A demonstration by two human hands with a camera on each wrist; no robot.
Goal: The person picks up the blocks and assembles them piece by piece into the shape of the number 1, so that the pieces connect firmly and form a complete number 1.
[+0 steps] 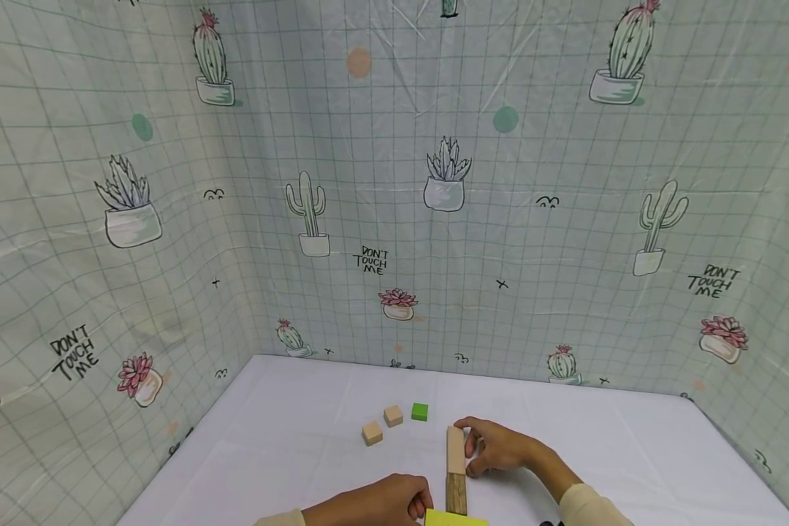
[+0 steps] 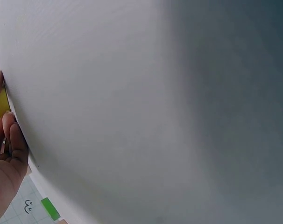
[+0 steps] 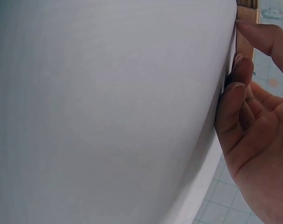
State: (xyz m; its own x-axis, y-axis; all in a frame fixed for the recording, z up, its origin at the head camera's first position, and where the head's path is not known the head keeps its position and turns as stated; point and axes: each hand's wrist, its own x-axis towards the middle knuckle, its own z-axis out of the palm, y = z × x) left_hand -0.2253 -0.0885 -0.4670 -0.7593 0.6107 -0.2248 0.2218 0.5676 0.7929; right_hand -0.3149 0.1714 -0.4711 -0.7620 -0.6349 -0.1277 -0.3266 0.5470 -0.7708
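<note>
A light wooden block [image 1: 456, 449] lies lengthwise in line with a darker wooden block [image 1: 456, 495], their ends meeting. My right hand [image 1: 500, 447] is at the light block's right side, index finger curled over its far end and thumb by its near end. In the right wrist view that thumb touches the light block [image 3: 244, 46] close to the dark block [image 3: 248, 3]. At the bottom edge, a yellow block [image 1: 456, 519] lies across the row's near end, partly cut off. My left hand [image 1: 391, 500] holds its left end with curled fingers; the left wrist view shows the thumb on the yellow block [image 2: 2, 103].
Farther back on the white table [image 1: 289, 438] sit two small light wooden cubes [image 1: 372, 433] and a green block [image 1: 419, 412]. A cactus-print curtain [image 1: 394, 219] hangs behind and at both sides. A small dark object [image 1: 547, 523] shows at the bottom edge.
</note>
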